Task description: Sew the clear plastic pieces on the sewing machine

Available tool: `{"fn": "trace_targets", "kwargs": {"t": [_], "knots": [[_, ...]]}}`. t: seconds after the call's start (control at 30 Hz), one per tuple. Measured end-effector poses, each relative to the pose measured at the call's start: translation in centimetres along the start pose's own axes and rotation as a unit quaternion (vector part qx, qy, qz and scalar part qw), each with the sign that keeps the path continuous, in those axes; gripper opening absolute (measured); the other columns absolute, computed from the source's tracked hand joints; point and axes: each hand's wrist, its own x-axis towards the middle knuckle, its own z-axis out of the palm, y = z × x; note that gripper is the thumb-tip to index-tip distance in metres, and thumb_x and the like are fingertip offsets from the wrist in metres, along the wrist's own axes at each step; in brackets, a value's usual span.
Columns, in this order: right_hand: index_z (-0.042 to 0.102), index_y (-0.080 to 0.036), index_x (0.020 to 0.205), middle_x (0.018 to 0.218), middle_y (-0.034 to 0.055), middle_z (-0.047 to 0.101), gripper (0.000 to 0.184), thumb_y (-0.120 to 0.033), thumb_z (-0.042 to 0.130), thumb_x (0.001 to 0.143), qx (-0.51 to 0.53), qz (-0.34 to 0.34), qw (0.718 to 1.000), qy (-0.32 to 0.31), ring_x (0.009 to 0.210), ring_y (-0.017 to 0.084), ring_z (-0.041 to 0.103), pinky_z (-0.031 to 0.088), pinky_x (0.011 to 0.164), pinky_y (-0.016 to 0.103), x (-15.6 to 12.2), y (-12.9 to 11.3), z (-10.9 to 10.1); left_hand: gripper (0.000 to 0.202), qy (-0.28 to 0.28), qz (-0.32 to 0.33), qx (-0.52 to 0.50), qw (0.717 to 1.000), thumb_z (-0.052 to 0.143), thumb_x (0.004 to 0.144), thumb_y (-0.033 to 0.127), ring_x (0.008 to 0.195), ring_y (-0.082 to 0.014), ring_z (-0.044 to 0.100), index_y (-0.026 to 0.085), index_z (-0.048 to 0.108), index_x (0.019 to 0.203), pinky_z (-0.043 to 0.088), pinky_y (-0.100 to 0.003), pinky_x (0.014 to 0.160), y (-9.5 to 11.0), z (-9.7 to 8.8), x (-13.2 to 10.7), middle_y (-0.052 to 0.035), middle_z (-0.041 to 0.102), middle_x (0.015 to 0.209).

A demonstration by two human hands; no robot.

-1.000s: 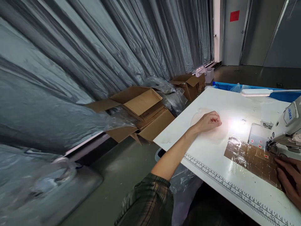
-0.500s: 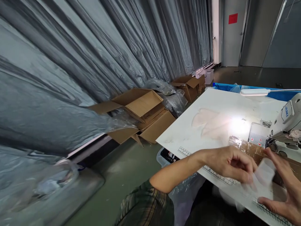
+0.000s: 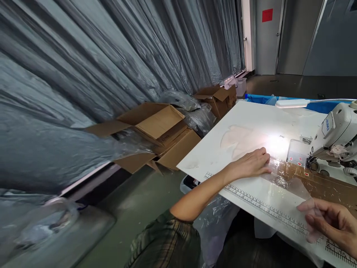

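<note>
My right hand [image 3: 330,221], at the table's front right, grips a sheer white fabric piece [image 3: 299,188] between thumb and fingers; the fingers show through it. My left hand [image 3: 252,163] reaches across the tabletop, its bent fingers closed at the left end of a brown cardboard strip [image 3: 320,185] covered in shiny clear tape. What those fingertips hold, if anything, is hidden. Just beyond the strip stands the white sewing machine [image 3: 334,128], its presser foot near the strip's far edge. Pale sheer pieces [image 3: 240,139] lie flat on the tabletop beyond my left hand.
The white table [image 3: 200,160] has a ruler scale [image 3: 256,204] along its front edge. A lamp [image 3: 292,103] shines on the tabletop. Open cardboard boxes [image 3: 160,124] and plastic bags stand on the floor at the left, beside a grey curtain [image 3: 125,56].
My left hand has moved away from the right hand, up to the strip's left end. My right hand has closed on the sheer piece. The view has shifted slightly right.
</note>
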Motion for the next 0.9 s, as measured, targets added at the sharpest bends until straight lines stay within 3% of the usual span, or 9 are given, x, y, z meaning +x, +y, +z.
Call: {"fn": "trace_targets", "kwargs": {"t": [0.13,0.23,0.37,0.47,0.53,0.63,0.7,0.8,0.9], "knots": [[0.072,-0.022,0.080,0.064,0.0031,0.063,0.053,-0.075,0.063,0.083,-0.029,-0.032,0.997,-0.070,0.064,0.017,0.060,0.050,0.067,0.029,0.1,0.4,-1.7,0.021,0.033,-0.004,-0.072,0.997,0.058,0.097,0.032,0.079,-0.0163,0.058,0.016,0.061,0.085,0.044,-0.027,0.068,-2.1,-0.2,0.8,-0.0062,0.064,0.094],[0.071,-0.023,0.074,0.084,0.0076,0.069,0.046,-0.066,0.063,0.087,-0.026,-0.091,0.991,-0.090,0.082,0.021,0.064,0.053,0.074,0.033,0.3,1.0,-2.6,0.018,0.122,-0.063,-0.121,0.983,0.058,0.095,0.031,0.086,-0.0178,0.064,0.017,0.064,0.087,0.051,-0.030,0.078,-4.6,-2.0,2.0,-0.0047,0.069,0.093],[0.071,-0.023,0.084,0.093,0.0080,0.071,0.045,-0.065,0.059,0.092,0.004,-0.050,0.990,-0.129,0.077,0.019,0.066,0.055,0.069,0.031,0.3,1.6,-2.7,0.018,0.237,-0.170,-0.078,0.953,0.053,0.094,0.019,0.113,-0.0239,0.064,0.016,0.066,0.105,0.050,-0.041,0.103,-7.2,-4.2,3.3,-0.0109,0.066,0.124],[0.068,-0.021,0.091,0.083,0.0054,0.070,0.050,-0.071,0.059,0.089,0.029,-0.013,0.987,-0.158,0.067,0.015,0.066,0.054,0.062,0.027,0.2,1.2,-2.1,0.030,0.281,-0.097,-0.075,0.952,0.051,0.095,0.015,0.131,-0.0251,0.056,0.014,0.062,0.123,0.042,-0.044,0.115,-5.7,-4.0,3.3,-0.0143,0.057,0.141],[0.066,-0.021,0.099,0.083,0.0040,0.069,0.052,-0.071,0.063,0.086,0.047,0.008,0.986,-0.163,0.065,0.013,0.066,0.052,0.058,0.024,0.2,0.6,-1.5,0.030,0.256,0.012,-0.122,0.959,0.053,0.096,0.020,0.127,-0.0247,0.059,0.014,0.063,0.124,0.044,-0.045,0.114,-2.9,-3.0,2.8,-0.0137,0.063,0.134],[0.061,-0.024,0.122,0.083,0.0023,0.070,0.062,-0.072,0.067,0.083,0.053,0.043,0.989,-0.133,0.063,0.014,0.068,0.052,0.056,0.024,0.3,-0.7,-0.5,0.040,0.096,0.187,-0.241,0.947,0.069,0.091,0.032,0.126,-0.0243,0.061,0.017,0.064,0.128,0.048,-0.040,0.110,2.0,-0.9,2.3,-0.0114,0.065,0.134],[0.060,-0.023,0.125,0.082,0.0025,0.071,0.067,-0.073,0.068,0.081,0.039,0.048,0.989,-0.137,0.065,0.016,0.070,0.053,0.058,0.026,0.5,-1.3,-0.4,0.048,0.005,0.268,-0.276,0.923,0.083,0.078,0.034,0.126,-0.0273,0.061,0.020,0.069,0.122,0.048,-0.040,0.109,4.1,0.3,2.4,-0.0094,0.068,0.131],[0.064,-0.020,0.110,0.087,0.0057,0.073,0.058,-0.072,0.067,0.083,0.008,0.038,0.985,-0.166,0.067,0.016,0.071,0.056,0.061,0.027,1.0,-1.4,-1.4,0.044,-0.087,0.304,-0.309,0.897,0.088,0.071,0.039,0.096,-0.0246,0.070,0.020,0.074,0.108,0.055,-0.035,0.087,4.5,1.4,3.1,-0.0057,0.075,0.101],[0.062,-0.020,0.100,0.091,0.0070,0.075,0.049,-0.067,0.068,0.085,-0.005,0.033,0.991,-0.129,0.065,0.014,0.070,0.055,0.059,0.026,1.8,-0.7,-3.2,0.026,-0.116,0.246,-0.356,0.894,0.078,0.081,0.042,0.066,-0.0148,0.060,0.020,0.073,0.095,0.047,-0.028,0.062,3.0,1.8,3.8,0.0005,0.065,0.072]]}}
